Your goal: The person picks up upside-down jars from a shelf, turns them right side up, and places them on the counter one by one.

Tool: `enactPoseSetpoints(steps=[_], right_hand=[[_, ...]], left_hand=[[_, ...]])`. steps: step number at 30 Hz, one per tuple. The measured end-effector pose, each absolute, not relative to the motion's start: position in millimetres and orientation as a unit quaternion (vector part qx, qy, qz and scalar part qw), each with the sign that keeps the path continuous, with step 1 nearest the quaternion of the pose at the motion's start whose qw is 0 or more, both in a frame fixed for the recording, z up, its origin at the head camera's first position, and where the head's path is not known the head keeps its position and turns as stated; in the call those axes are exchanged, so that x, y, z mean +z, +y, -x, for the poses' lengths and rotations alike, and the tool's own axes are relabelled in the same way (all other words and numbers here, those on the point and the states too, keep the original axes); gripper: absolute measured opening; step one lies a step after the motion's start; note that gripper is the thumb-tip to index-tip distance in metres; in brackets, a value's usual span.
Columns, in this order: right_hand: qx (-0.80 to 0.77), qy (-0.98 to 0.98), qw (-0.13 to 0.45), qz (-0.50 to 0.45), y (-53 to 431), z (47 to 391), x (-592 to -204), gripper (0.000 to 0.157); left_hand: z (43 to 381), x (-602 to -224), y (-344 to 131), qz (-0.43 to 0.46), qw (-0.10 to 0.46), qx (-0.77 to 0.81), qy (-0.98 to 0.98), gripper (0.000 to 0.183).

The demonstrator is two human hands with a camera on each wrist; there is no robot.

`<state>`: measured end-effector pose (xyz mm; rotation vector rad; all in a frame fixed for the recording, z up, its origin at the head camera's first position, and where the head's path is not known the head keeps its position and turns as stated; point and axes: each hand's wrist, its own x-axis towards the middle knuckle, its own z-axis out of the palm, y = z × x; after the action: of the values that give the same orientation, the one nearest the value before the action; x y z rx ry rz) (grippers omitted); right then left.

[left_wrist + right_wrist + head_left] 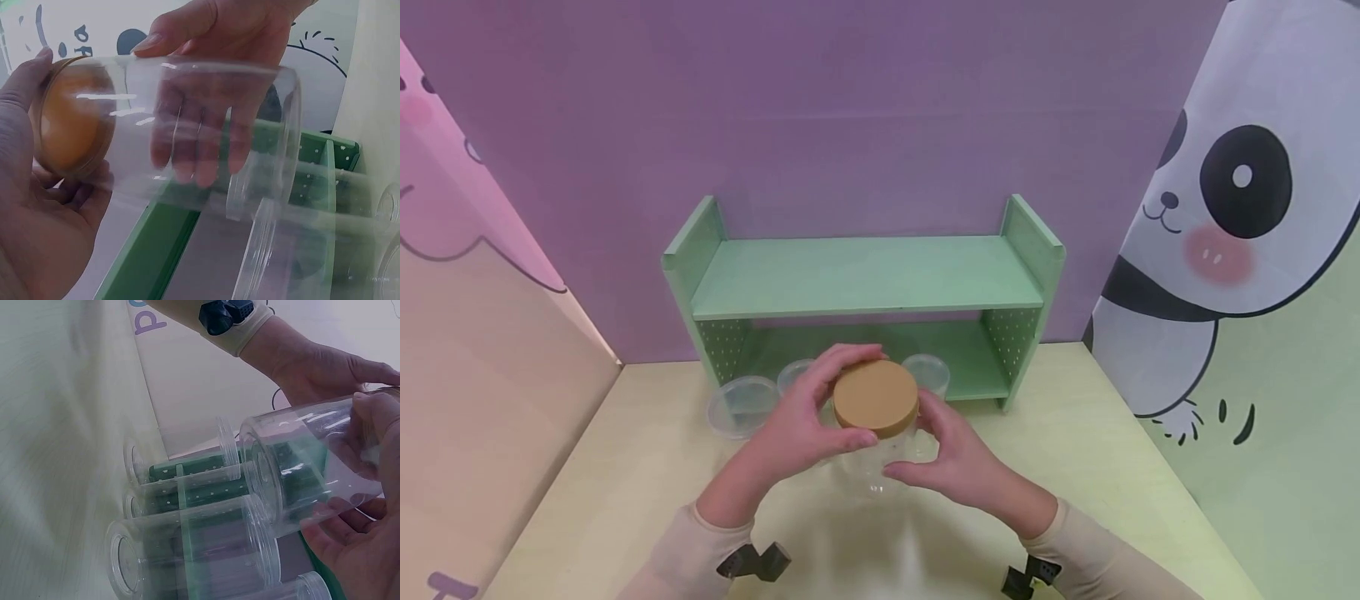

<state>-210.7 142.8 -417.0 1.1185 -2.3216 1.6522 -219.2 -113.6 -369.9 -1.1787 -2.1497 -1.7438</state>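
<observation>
Both hands hold a clear jar with an orange-tan lid (pixel 876 398) in front of the shelf. My left hand (pixel 797 433) grips it at the lid, thumb across the near edge and fingers round the far side. Lower down, my right hand (pixel 958 458) grips the transparent jar body (pixel 300 469) from the right. In the right wrist view the jar's base hangs at about the rims of the other jars, well above the table. The left wrist view shows the right fingers through the clear wall; nothing is seen inside the jar.
A green two-tier shelf (pixel 865 275) stands against the purple back wall. Along its front on the table (pixel 647 467) are several clear jars, including one at the left (pixel 742 408) and one behind the right hand (pixel 927 372). Printed side walls flank the table.
</observation>
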Motion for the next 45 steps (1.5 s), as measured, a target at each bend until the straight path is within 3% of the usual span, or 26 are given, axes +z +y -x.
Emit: enactPoseSetpoints(steps=[4, 8, 18, 25, 33, 45], right_hand=[[0.543, -0.758, 0.039, -0.36, 144.0, 210.8, -418.1, 0.085], [0.545, -0.76, 0.038, -0.352, 145.6, 210.1, -417.0, 0.088], [0.55, -0.766, 0.037, -0.331, 150.0, 210.8, -416.4, 0.092], [0.552, -0.767, 0.037, -0.325, 153.0, 212.4, -416.5, 0.093], [0.549, -0.77, 0.036, -0.325, 155.7, 212.9, -417.4, 0.092], [0.554, -0.772, 0.064, -0.307, 183.1, 219.7, -414.3, 0.089]], left_hand=[[226.0, -372.6, -124.4, 0.409, 0.106, -0.591, -0.687, 0.084], [233.8, -370.4, -145.9, 0.388, 0.172, -0.593, -0.685, 0.064], [242.9, -351.4, -211.6, 0.136, 0.343, -0.6, -0.71, 0.032], [261.8, -354.2, -237.2, 0.011, 0.428, -0.557, -0.712, 0.026], [287.2, -362.3, -247.6, -0.021, 0.427, -0.539, -0.726, 0.041], [306.0, -374.9, -249.5, -0.011, 0.435, -0.549, -0.714, 0.037]])
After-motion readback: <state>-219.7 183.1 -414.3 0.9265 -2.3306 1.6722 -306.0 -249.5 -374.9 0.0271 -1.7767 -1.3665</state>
